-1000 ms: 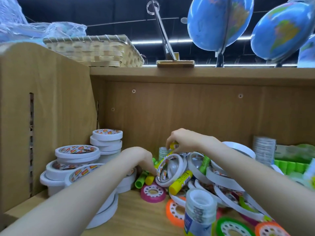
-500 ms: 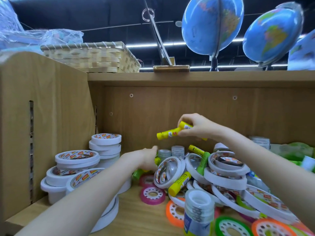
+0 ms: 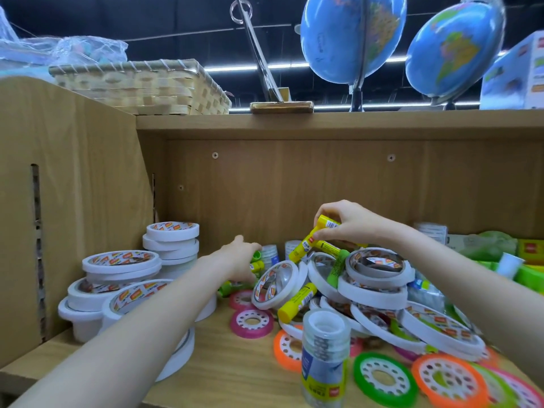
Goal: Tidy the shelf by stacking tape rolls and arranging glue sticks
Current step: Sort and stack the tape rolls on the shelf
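Observation:
My right hand (image 3: 350, 222) grips a yellow glue stick (image 3: 309, 241), held tilted above a jumbled heap of white tape rolls (image 3: 376, 278). My left hand (image 3: 240, 257) reaches in at the shelf's back, its fingers touching green and yellow glue sticks (image 3: 256, 262) there; whether it holds one is hidden. Another yellow glue stick (image 3: 295, 303) lies on the heap, and a green one (image 3: 337, 267) leans between rolls. Neat stacks of white tape rolls (image 3: 170, 245) stand at the left.
A clear tube of small tape rolls (image 3: 323, 354) stands in front. Pink (image 3: 251, 322), orange (image 3: 447, 381) and green (image 3: 384, 378) flat tape rolls lie on the wooden shelf (image 3: 226, 372). Green packs (image 3: 527, 260) sit far right. Above are a basket (image 3: 141, 86) and globes (image 3: 350, 36).
My right hand lifted a yellow glue stick out of the heap, then lowered it a little toward the pile. My left hand shifted further toward the shelf's back.

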The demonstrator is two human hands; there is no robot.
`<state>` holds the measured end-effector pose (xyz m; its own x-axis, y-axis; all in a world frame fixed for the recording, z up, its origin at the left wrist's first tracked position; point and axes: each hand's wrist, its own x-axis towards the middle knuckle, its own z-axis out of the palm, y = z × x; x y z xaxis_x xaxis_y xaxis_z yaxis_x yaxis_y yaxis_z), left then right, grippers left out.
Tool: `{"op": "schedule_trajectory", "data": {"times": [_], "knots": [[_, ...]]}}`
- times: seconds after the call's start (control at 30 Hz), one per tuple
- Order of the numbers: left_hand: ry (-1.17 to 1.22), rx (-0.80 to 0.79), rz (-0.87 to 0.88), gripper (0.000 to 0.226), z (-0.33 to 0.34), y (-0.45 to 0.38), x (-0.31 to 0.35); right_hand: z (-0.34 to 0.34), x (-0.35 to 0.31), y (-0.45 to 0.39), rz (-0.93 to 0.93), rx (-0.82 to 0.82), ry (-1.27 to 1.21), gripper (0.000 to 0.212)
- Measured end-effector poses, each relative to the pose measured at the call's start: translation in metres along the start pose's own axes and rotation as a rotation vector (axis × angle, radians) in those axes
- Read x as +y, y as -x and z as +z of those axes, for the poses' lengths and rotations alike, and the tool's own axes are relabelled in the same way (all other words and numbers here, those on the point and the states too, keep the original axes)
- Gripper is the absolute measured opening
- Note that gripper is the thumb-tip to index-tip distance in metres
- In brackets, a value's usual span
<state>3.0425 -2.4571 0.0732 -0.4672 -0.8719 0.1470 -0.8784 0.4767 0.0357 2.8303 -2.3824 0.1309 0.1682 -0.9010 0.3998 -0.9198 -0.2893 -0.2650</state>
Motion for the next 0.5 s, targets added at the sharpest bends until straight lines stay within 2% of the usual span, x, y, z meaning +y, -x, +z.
{"op": "schedule_trajectory", "data": {"times": [0.13,0.27,0.4,0.5], "knots": [[-0.066,0.098,0.118,0.065,-0.001,0.0,0.002,0.003,0.001,0.0,0.007,0.019,0.007,0.022],[-0.01,0.172,0.11,0.054,-0.002,-0.002,0.001,0.004,0.004,0.003,0.015,0.005,0.013,0.021],[0.14,0.313,0.093,0.046,-0.014,0.006,0.003,-0.004,0.005,0.007,0.031,0.033,-0.054,0.02],[0.26,0.454,0.131,0.038,-0.031,0.01,0.011,-0.019,0.007,0.02,0.063,0.098,-0.197,0.017]]}}
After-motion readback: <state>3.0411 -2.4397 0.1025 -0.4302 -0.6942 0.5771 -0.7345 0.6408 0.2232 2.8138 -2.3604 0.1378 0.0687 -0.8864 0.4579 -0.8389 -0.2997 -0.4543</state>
